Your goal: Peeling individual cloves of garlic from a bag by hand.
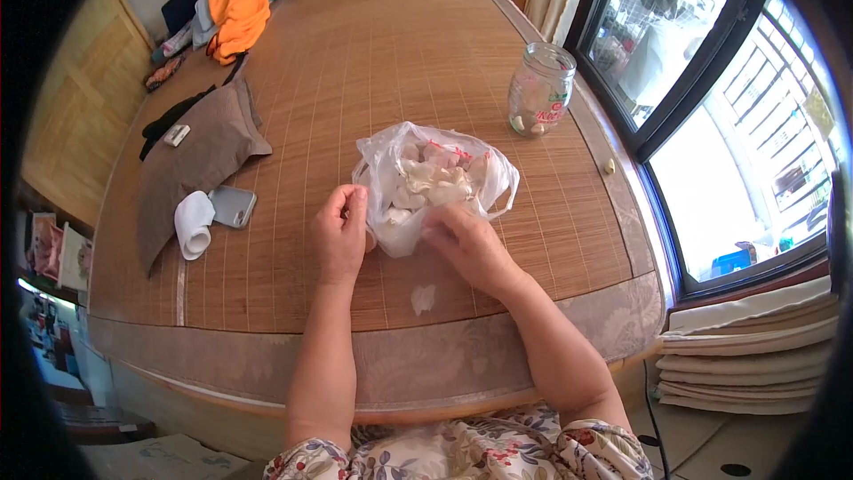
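Observation:
A thin white plastic bag (393,240) stands with its mouth spread wide on a bamboo mat (373,73). Garlic bulbs (398,215) and loose papery garlic skins (436,180) fill it. My left hand (340,230) is at the bag's left side, thumb and fingers bent together; whether anything is pinched there is hidden. Over the bag's near right rim is my right hand (470,243), blurred, its fingertips pointing down and left, partly unseen. A pale flake of garlic skin (422,299) lies on the mat between my forearms.
Right of the bag, a lidless glass jar (541,90) holds a few garlic cloves. One clove (609,167) lies by the window edge. At left are a brown pillow (206,133), a white roll (193,223) and a grey phone (233,206). Orange cloth (238,7) lies farther back.

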`<state>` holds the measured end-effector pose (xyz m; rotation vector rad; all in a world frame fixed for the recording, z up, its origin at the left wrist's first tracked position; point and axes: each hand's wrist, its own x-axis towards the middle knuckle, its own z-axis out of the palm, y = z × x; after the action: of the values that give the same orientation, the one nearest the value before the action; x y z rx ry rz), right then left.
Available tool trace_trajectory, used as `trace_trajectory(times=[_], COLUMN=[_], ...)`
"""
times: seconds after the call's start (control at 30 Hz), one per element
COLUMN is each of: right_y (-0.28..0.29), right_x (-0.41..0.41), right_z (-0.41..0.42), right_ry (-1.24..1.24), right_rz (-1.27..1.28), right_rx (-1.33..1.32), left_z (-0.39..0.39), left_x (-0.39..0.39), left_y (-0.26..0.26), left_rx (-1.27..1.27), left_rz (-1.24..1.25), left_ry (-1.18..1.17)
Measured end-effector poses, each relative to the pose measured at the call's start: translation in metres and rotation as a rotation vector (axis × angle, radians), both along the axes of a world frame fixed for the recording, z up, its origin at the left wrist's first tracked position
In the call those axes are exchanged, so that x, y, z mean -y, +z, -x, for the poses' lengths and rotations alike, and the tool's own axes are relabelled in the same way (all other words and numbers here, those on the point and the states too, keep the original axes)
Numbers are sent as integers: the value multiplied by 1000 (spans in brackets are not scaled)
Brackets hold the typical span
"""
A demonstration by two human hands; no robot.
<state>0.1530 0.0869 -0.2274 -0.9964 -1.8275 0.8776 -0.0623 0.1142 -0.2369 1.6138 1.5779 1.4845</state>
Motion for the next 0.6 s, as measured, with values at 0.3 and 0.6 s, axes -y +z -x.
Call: trace_trajectory(times=[0.3,0.6], right_y=[32,29], right_x=[21,3], right_z=[-19,-46], right_ry=[-95,-304], right_rz=[282,166], right_rx=[-60,-585], left_z=[-16,-45], left_x=[26,65], left_y=[48,72], left_rx=[-584,-751], left_rz=[-558,154], left_ry=[-244,-796])
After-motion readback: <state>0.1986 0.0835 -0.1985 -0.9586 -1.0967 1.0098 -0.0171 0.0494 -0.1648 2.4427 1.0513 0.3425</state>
